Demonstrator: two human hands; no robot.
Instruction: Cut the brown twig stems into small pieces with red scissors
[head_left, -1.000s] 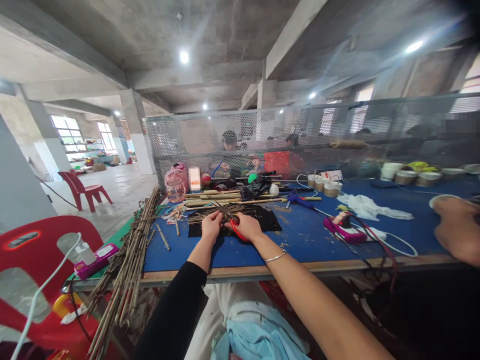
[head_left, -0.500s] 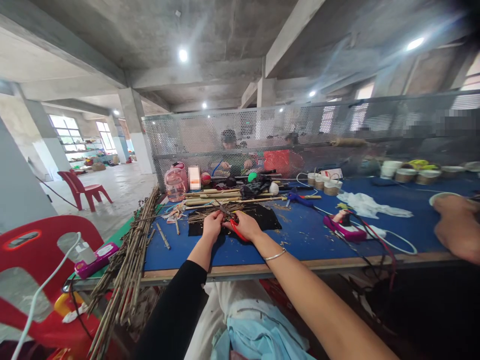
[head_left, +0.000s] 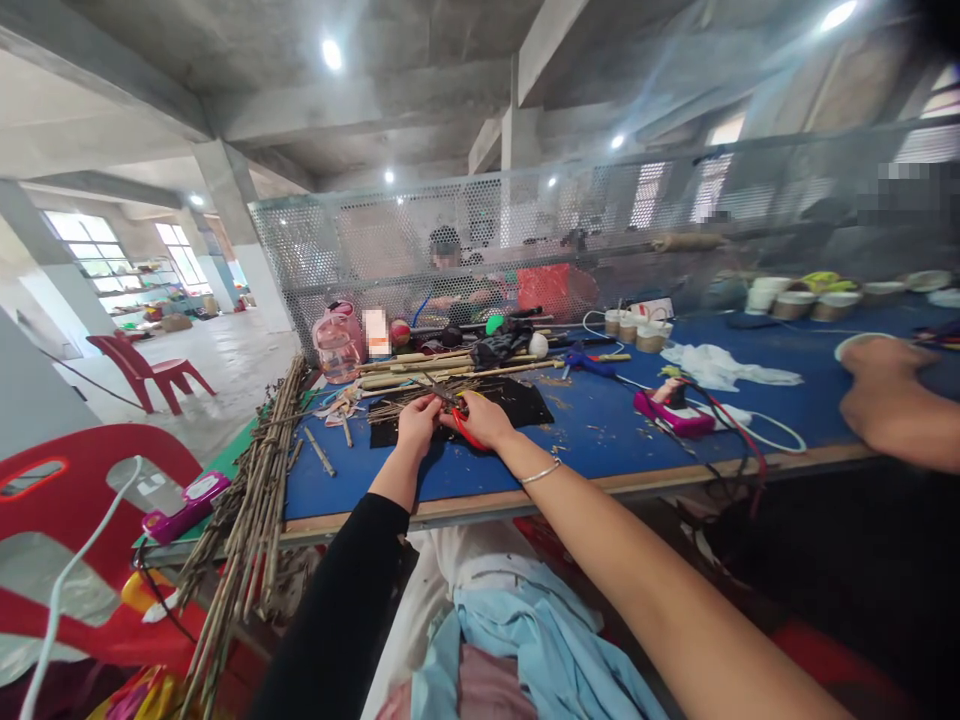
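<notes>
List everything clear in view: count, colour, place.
Flat tabletop: one, blue, centre
Rectangular mat: one, black, centre
Thin twigs: many, brown, on mat
Metal scissors: one, red-handled, above mat
Long stalks: many, brown, table's left
Straight poles: several, tan, behind mat
Plastic jug: one, pinkish, back left
Pistol-shaped tool: one, blue, right
Power strips: two, purple, both sides
Round cups: several, white-brown, back right
Plastic chairs: two, red, left
Perforated screen: one, grey, back
Left grip: one, bare, by twigs
Right grip: one, bare, on scissors

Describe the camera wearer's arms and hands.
A long black sleeve covers most of the visible left arm; the left hand is ungloved. The right forearm is bare but for a thin silvery bracelet; the right hand is ungloved too.
</notes>
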